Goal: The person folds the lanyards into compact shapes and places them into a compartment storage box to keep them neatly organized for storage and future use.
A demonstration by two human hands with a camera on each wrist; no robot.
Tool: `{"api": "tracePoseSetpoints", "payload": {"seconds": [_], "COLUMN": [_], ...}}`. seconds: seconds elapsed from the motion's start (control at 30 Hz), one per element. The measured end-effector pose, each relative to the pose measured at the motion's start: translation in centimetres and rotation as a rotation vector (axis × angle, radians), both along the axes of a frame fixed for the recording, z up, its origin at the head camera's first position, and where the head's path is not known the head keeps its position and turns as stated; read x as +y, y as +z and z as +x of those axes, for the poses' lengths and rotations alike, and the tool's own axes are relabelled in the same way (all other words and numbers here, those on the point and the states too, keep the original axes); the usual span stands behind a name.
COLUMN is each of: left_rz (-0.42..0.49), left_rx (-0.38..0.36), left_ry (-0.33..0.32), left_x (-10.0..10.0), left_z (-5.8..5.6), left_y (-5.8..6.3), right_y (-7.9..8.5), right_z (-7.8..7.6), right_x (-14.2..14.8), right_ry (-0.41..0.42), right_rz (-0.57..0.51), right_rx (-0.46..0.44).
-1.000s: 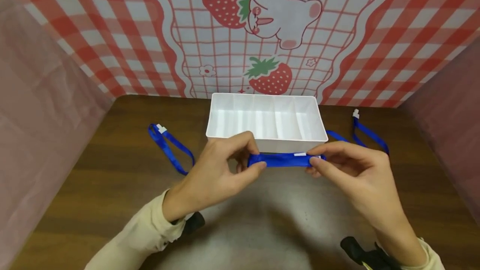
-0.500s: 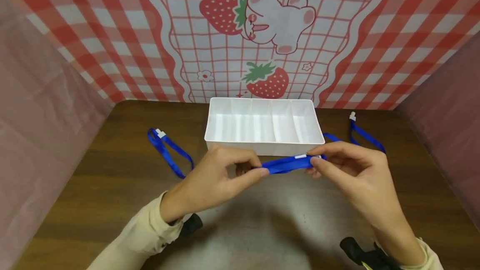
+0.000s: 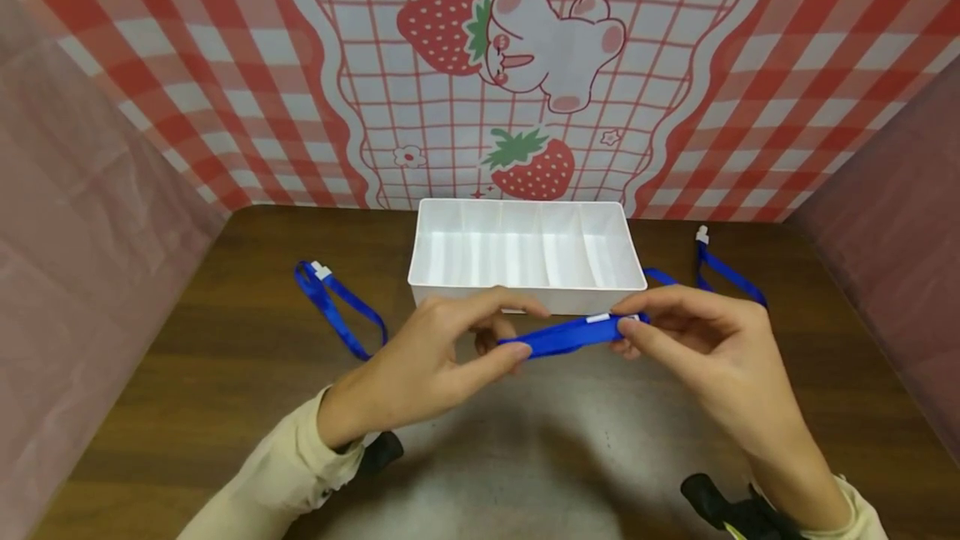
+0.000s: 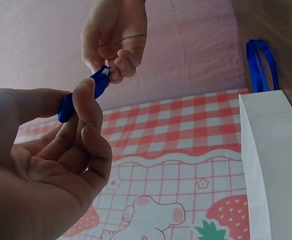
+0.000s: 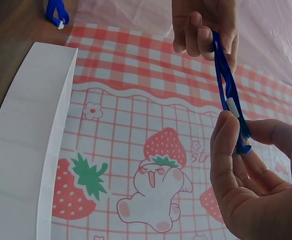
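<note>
A blue lanyard [image 3: 570, 338], folded into a short flat bundle, stretches between the two hands in front of the white box. My left hand [image 3: 438, 361] pinches its left end; the index finger is lifted off the strap in the head view. At the other end my right hand [image 3: 712, 348] grips the bundle between thumb and fingers. A white plastic piece [image 3: 597, 318] shows on the strap beside the right fingertips. In the right wrist view the folded layers of the lanyard [image 5: 228, 82] part slightly in the middle.
A white box [image 3: 592, 301] with several compartments stands at the back of the brown table [image 3: 217, 340]. Left of it lies a blue lanyard [image 3: 332, 317] with a white clip. More blue strap [image 3: 731, 273] lies to its right, partly behind the right hand. A patterned cloth [image 3: 360, 65] hangs behind.
The left end of the lanyard has dropped lower, so the bundle now slants. My left index finger has lifted off it while the right hand keeps its grip. The head view has shifted slightly.
</note>
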State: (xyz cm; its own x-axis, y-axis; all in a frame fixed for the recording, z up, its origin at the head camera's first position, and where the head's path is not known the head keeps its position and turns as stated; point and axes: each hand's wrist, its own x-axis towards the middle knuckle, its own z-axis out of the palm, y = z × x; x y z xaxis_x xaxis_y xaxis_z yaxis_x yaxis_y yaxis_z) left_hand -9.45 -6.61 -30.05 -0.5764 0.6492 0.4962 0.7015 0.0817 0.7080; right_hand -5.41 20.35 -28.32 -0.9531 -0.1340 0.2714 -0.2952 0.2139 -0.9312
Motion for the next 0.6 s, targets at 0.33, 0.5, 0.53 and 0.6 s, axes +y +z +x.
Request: {"api": "tracePoseSetpoints", "payload": {"seconds": [0.33,0.5,0.53,0.6], "left_rz": [0.087,0.097,0.095,0.105], "left_rx": [-0.057,-0.041,-0.024,0.005], "left_ry": [-0.276,-0.391,-0.377,-0.338], "left_x": [-0.5,-0.6,-0.6,-0.7], "left_z": [0.0,-0.1,-0.1,-0.2], "left_y": [0.3,0.6,0.6,0.6], "right_y": [-0.8,-0.9,-0.9,-1.1], "right_z": [-0.3,-0.5,-0.5,-0.5], "right_x": [0.1,0.3,0.2,0.1], "right_ry": [0.204,0.214,0.212,0.217], "right_rz": [-0.098,-0.096,-0.091,-0.08], "right_rx": [0.04,0.038,0.028,0.009]}}
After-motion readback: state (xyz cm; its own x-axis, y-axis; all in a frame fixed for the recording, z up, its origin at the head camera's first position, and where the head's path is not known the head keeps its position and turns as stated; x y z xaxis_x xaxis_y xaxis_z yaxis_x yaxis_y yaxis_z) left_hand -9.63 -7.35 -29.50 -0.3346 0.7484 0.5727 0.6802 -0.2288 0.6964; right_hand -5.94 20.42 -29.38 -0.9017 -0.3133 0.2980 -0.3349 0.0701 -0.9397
